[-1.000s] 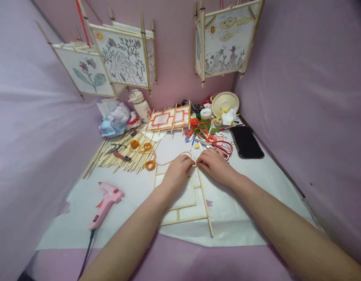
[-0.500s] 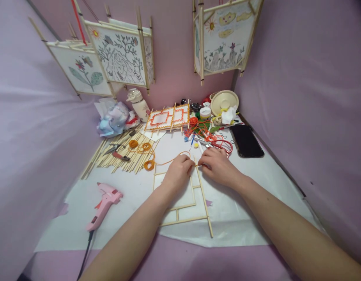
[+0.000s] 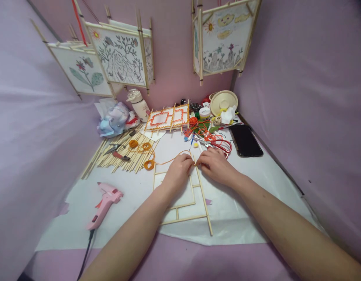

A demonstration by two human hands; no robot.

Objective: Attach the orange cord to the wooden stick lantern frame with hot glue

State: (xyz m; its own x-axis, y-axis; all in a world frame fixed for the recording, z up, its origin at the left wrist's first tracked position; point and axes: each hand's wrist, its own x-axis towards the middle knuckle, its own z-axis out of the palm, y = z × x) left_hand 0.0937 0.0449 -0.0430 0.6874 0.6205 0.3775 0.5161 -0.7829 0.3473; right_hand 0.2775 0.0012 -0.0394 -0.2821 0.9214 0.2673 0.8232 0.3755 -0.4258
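Observation:
On the white table cover lies a flat frame of thin wooden sticks (image 3: 204, 203), with a smaller rectangle of sticks inside it. At its far right corner, my left hand (image 3: 179, 171) pinches orange cord against the stick; its fingertips are partly hidden. Just across the same stick, my right hand (image 3: 217, 166) has thumb and fingers closed on the short end of that cord. The fingertips of both hands nearly meet. From the left hand, the orange cord (image 3: 145, 165) runs left to small loose coils.
Left lie a pink glue gun (image 3: 103, 205), a pile of sticks (image 3: 133, 163) and red-handled cutters (image 3: 120, 156). Beyond my hands are red scissors (image 3: 229, 147), tangled red cord and a decorated panel (image 3: 160, 118). A phone (image 3: 246, 141) lies right. Picture lanterns (image 3: 122, 54) hang above.
Both hands remain at the frame's corner, with the right fingertips slightly closer to the stick. The view has shifted very slightly.

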